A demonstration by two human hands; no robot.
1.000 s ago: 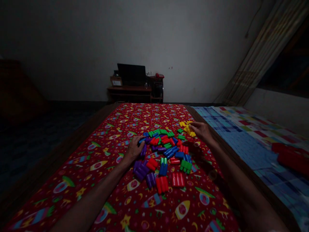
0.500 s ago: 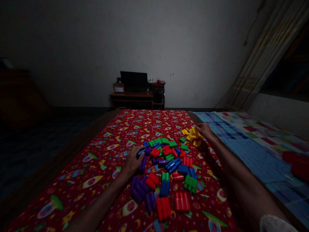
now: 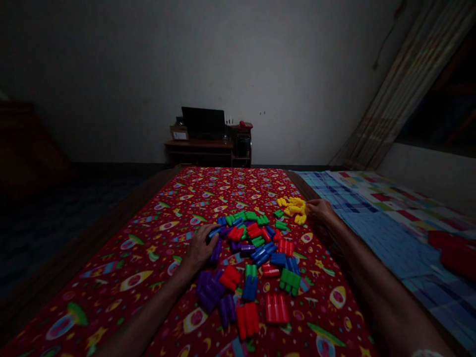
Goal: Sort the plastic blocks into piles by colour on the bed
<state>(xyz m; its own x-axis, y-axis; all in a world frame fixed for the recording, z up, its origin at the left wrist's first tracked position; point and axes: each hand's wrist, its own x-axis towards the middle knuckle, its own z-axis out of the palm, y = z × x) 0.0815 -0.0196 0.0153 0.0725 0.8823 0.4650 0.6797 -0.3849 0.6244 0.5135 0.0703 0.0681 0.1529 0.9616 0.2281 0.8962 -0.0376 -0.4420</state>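
Several plastic toy blocks in red, blue, green and purple lie in a loose pile [image 3: 256, 258] on a red sheet printed with rockets [image 3: 156, 258]. My left hand [image 3: 197, 250] rests palm down at the pile's left edge, fingers stretched over a purple block [image 3: 215, 249] and a blue one. My right hand [image 3: 320, 210] lies at the sheet's right edge, fingers curled against a small heap of yellow blocks [image 3: 293, 208]. The dim light hides whether it grips any.
A blue and multicoloured checked cloth [image 3: 386, 218] lies to the right, with a red object [image 3: 451, 248] on it. A desk with a dark screen [image 3: 208, 136] stands by the far wall. A striped curtain [image 3: 405, 84] hangs at the right. The floor to the left is dark.
My right hand has shifted slightly right and nearer along the sheet's edge beside the yellow blocks. My left hand has stayed on the same purple and blue blocks.
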